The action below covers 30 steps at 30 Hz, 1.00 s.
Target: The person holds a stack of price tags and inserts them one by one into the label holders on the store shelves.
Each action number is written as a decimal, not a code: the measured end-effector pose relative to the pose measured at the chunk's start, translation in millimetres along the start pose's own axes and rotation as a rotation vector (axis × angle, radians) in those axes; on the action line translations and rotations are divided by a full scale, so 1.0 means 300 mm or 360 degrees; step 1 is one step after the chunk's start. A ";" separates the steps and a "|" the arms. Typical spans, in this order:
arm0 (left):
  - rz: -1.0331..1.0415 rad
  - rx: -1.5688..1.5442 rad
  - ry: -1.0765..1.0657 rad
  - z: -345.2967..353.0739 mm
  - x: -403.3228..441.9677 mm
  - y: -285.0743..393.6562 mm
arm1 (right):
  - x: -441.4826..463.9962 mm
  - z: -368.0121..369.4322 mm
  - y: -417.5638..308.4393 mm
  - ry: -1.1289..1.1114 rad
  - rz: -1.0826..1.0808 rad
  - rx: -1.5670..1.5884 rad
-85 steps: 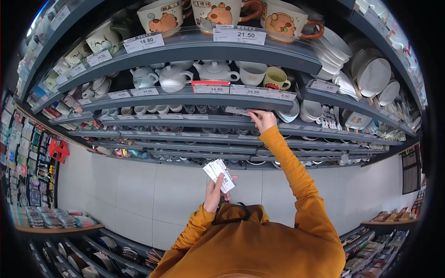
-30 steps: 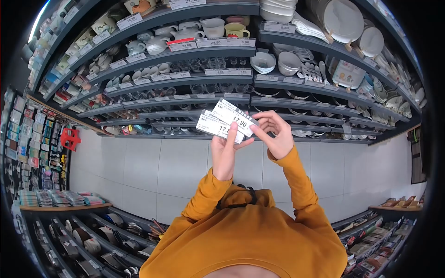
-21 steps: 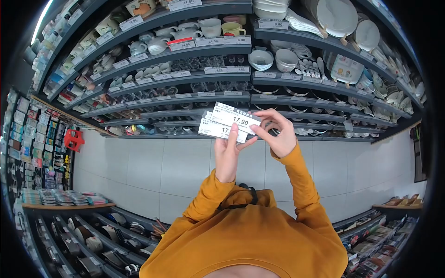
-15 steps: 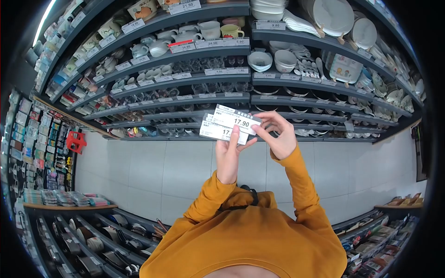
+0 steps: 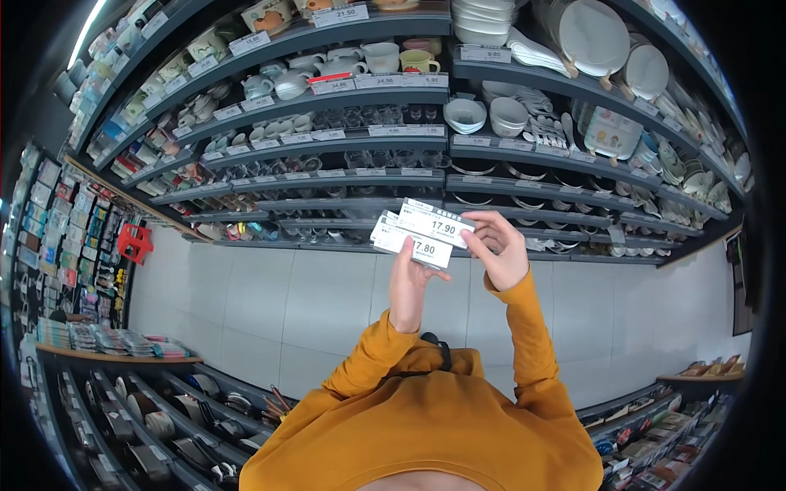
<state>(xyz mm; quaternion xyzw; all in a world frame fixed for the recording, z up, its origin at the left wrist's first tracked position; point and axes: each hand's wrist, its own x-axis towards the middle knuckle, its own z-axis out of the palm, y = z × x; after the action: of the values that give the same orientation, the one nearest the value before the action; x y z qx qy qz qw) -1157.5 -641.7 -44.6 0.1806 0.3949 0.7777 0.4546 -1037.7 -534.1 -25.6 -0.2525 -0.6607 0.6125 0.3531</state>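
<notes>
Between thumb and fingers, my left hand grips a small stack of white price tags; the top one reads 17.80. Pinched at its right end by my right hand is another price tag, marked 17.90. That tag lies partly over the upper part of the stack, so how many tags are beneath cannot be told. Both hands are held out in front of my chest, before the lower shelves.
Ahead, long shelves carry cups, teapots, glasses, bowls and plates. A red stool stands at the left beside hanging packaged goods. Pans fill the shelves behind me on the left. Pale tiles cover the aisle floor.
The 17.90 tag has slid up and right off the stack, uncovering the full 17.80 price below. My left thumb has shifted left, and both hands sit slightly lower and further right in view.
</notes>
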 end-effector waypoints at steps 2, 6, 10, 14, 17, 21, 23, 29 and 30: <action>-0.0025 0.0077 -0.0027 -0.014 -0.006 0.003 | -0.003 0.007 0.014 -0.0032 0.0026 0.0006; -0.0120 0.0247 0.0010 -0.059 -0.014 -0.008 | 0.001 0.034 0.037 -0.0080 0.0002 -0.0008; -0.0230 0.0220 -0.0014 -0.080 -0.027 -0.013 | 0.006 0.044 0.057 -0.0145 -0.0019 -0.0042; -0.0244 0.0253 0.0004 -0.081 -0.030 0.003 | -0.003 0.042 0.092 -0.0168 0.0022 -0.0040; -0.0166 0.0237 0.0003 -0.091 -0.028 0.007 | -0.005 0.047 0.110 -0.0170 0.0005 -0.0018; -0.0109 0.0262 0.0061 -0.107 -0.024 0.026 | 0.015 0.058 0.114 -0.0141 -0.0046 -0.0068; -0.0101 0.0265 0.0072 -0.121 -0.015 0.045 | 0.031 0.074 0.110 -0.0137 -0.0052 -0.0078; -0.0145 0.0307 0.0011 -0.232 0.001 0.051 | 0.094 0.164 0.125 -0.0343 -0.0058 -0.0128; -0.0138 0.0330 0.0003 -0.246 0.003 0.065 | 0.114 0.182 0.124 -0.0399 -0.0068 -0.0115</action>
<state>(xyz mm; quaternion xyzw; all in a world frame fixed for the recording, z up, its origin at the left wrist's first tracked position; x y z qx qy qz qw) -1216.1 -679.7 -75.5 0.2088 0.4810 0.7124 0.4663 -1104.9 -537.8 -57.0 -0.1724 -0.7264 0.6074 0.2714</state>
